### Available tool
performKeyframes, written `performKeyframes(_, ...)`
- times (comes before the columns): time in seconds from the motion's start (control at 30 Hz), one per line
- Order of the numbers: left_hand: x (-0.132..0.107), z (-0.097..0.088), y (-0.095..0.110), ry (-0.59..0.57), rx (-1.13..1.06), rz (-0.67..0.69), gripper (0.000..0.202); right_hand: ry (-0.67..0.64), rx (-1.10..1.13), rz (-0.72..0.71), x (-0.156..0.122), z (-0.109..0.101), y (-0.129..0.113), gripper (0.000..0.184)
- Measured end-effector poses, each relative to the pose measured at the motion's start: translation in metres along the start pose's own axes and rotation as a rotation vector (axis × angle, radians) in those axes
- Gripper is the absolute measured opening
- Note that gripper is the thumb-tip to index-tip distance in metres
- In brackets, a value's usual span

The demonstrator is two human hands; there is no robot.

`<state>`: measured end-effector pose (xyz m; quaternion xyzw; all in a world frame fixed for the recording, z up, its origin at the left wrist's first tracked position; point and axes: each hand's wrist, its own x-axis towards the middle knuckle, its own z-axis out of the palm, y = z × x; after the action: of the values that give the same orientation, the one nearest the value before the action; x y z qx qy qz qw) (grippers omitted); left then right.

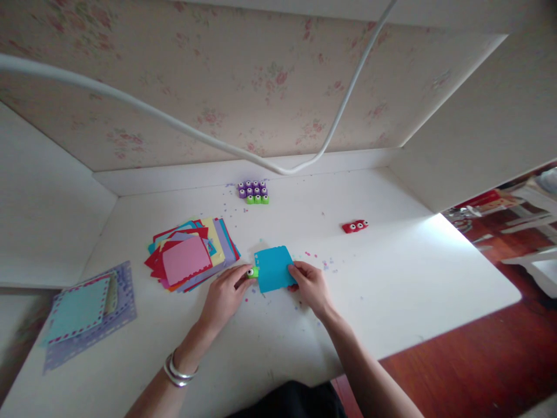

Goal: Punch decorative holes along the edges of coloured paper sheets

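Between my hands is a square of blue paper (275, 270), with small notches cut along its left and upper left edges. My left hand (226, 290) pinches a small green craft punch (252, 272) with a white and black top, set against the paper's left edge. My right hand (310, 284) grips the paper at its right edge, thumb on top and fingers partly hidden beneath. Tiny paper bits (327, 265) lie scattered around the sheet.
A pile of coloured paper (187, 261) lies to the left, with punched sheets (80, 307) farther left. Several purple and green punches (253, 191) stand in rows near the wall. Red punches (355, 226) sit at the right. A white cable (243, 152) hangs in front of the wall.
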<state>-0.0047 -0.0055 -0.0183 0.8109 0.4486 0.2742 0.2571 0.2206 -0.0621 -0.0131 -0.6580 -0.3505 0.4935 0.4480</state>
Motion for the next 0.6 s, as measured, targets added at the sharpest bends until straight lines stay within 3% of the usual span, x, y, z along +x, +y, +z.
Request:
performKeyframes(0.23,0.000,0.002,0.001,-0.017,0.059,0.099,0.031,-0.005,-0.050,-0.009,-0.001,0.003,0.002,0.032)
performKeyframes(0.6,-0.011,0.004,0.002,0.003,0.104,0.106,0.031,0.047,-0.233,-0.047,-0.006,0.006,0.004,0.033)
